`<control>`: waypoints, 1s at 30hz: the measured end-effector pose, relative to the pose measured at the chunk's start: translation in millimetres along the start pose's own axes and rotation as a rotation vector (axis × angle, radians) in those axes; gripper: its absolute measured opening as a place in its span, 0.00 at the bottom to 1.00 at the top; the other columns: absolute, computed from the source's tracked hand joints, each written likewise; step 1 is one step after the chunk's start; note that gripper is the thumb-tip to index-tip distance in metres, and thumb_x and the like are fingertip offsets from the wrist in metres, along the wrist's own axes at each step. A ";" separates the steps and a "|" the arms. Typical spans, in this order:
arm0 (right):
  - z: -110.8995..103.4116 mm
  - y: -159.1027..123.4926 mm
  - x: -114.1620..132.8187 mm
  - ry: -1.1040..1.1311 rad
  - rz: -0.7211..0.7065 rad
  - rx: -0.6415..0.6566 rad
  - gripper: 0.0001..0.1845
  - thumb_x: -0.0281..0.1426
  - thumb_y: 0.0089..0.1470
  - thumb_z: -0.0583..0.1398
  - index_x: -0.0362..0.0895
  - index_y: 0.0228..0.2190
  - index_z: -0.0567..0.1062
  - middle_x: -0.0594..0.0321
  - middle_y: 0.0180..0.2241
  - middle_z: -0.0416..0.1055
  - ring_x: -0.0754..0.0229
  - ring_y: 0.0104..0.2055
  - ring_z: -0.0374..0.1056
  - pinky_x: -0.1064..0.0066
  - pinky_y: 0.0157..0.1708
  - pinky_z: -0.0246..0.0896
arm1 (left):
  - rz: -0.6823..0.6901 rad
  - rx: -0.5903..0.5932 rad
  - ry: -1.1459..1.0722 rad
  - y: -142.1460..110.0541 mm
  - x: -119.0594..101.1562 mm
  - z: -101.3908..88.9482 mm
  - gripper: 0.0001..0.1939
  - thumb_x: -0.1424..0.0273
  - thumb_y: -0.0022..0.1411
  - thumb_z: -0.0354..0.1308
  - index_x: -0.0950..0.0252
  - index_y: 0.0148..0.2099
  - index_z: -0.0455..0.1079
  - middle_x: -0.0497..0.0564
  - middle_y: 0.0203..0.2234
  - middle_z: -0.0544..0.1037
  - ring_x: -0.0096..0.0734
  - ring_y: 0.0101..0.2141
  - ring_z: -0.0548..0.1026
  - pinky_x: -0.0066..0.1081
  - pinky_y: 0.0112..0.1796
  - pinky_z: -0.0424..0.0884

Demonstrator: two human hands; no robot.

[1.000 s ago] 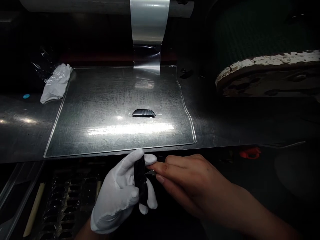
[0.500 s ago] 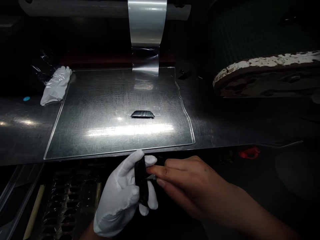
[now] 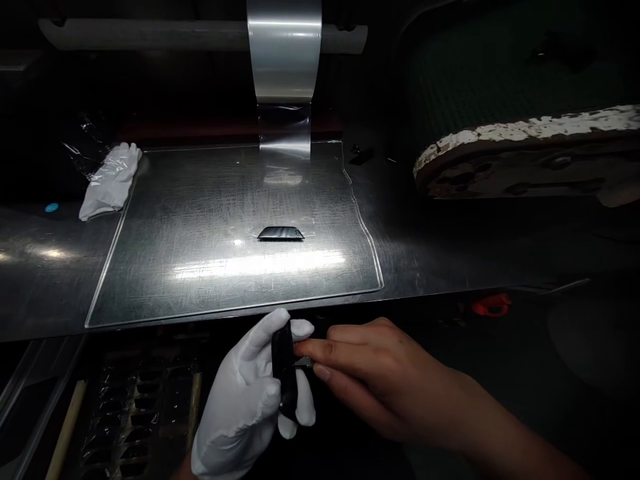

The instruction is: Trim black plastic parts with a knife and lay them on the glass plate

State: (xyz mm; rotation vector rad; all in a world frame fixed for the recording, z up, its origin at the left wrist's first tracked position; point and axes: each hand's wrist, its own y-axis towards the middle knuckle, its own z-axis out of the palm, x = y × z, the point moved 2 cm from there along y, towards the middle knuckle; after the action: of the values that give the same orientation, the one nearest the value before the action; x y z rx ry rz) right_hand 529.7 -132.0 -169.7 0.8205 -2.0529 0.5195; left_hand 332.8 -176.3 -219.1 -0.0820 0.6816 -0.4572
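Observation:
My left hand (image 3: pixel 240 400), in a white glove, is closed round a narrow glossy black piece (image 3: pixel 283 370), held upright between thumb and fingers. My bare right hand (image 3: pixel 375 373) comes in from the right, its index fingertip touching the piece's right edge. Between that finger and the thumb shows a pale, shiny sliver of what looks like clear film (image 3: pixel 303 361). A similar black piece (image 3: pixel 281 233) lies flat on the scratched glass plate (image 3: pixel 215 207), with clear film sticking out at its ends.
A strip of clear film (image 3: pixel 285 60) hangs from a grey bar (image 3: pixel 150 35). A white glove (image 3: pixel 111 180) lies by the plate's left edge. Below left, a tray (image 3: pixel 123 420) holds several dark pieces. A machine part with chipped white edge (image 3: pixel 525 128) juts in at right; a red object (image 3: pixel 491 305) sits lower.
The view has shifted slightly, so the bench items appear a little lower and further left. Both hands keep nearly the same hold on the black piece.

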 end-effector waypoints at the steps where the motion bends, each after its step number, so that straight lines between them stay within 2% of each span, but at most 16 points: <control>1: 0.7 -0.3 -0.2 0.000 -0.002 0.005 0.20 0.29 0.71 0.55 0.51 0.61 0.72 0.67 0.38 0.77 0.66 0.34 0.71 0.72 0.34 0.61 | 0.002 0.006 -0.007 -0.3 1.2 -0.7 0.26 0.67 0.69 0.64 0.51 0.66 0.68 0.57 0.61 0.74 0.22 0.31 0.82 0.12 0.24 0.73; 5: 2.9 -2.6 0.1 0.009 -0.007 0.009 0.19 0.29 0.71 0.55 0.50 0.61 0.72 0.66 0.38 0.77 0.67 0.34 0.72 0.73 0.35 0.61 | -0.002 0.015 -0.024 -1.2 4.8 -2.3 0.26 0.66 0.69 0.64 0.51 0.67 0.68 0.57 0.62 0.75 0.22 0.31 0.82 0.11 0.24 0.73; 15: 12.5 -4.6 6.2 -0.094 0.057 -0.088 0.19 0.33 0.73 0.55 0.54 0.61 0.71 0.69 0.35 0.75 0.66 0.33 0.71 0.71 0.34 0.58 | -0.011 -0.070 0.048 -5.6 -2.3 -2.6 0.26 0.64 0.67 0.66 0.49 0.65 0.69 0.56 0.60 0.77 0.19 0.26 0.79 0.14 0.22 0.72; 21: 10.3 -7.8 5.4 -0.116 0.058 -0.004 0.18 0.33 0.73 0.54 0.54 0.61 0.71 0.70 0.34 0.74 0.67 0.32 0.70 0.70 0.34 0.57 | -0.082 -0.047 -0.007 -8.8 1.6 -6.8 0.25 0.67 0.67 0.65 0.47 0.64 0.70 0.55 0.60 0.77 0.24 0.29 0.82 0.14 0.22 0.74; 25: 8.2 -9.1 4.5 -0.117 0.049 0.028 0.18 0.33 0.73 0.53 0.54 0.60 0.72 0.69 0.35 0.74 0.67 0.31 0.70 0.69 0.33 0.57 | -0.091 -0.072 0.009 -8.5 6.0 -6.9 0.25 0.62 0.66 0.66 0.47 0.64 0.70 0.58 0.60 0.76 0.25 0.28 0.81 0.15 0.19 0.70; 30: 10.5 -7.4 2.3 -0.081 0.054 0.048 0.19 0.33 0.73 0.53 0.52 0.60 0.72 0.68 0.35 0.75 0.65 0.33 0.72 0.70 0.34 0.58 | -0.109 -0.095 0.020 -7.7 7.3 -5.8 0.25 0.60 0.64 0.68 0.47 0.62 0.72 0.57 0.59 0.76 0.23 0.24 0.79 0.16 0.16 0.66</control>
State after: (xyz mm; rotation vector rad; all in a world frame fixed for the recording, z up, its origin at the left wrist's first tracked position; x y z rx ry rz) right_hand 528.1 -144.5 -173.2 0.8286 -2.1486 0.5759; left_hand 331.2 -186.0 -226.2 -0.2051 0.7204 -0.5310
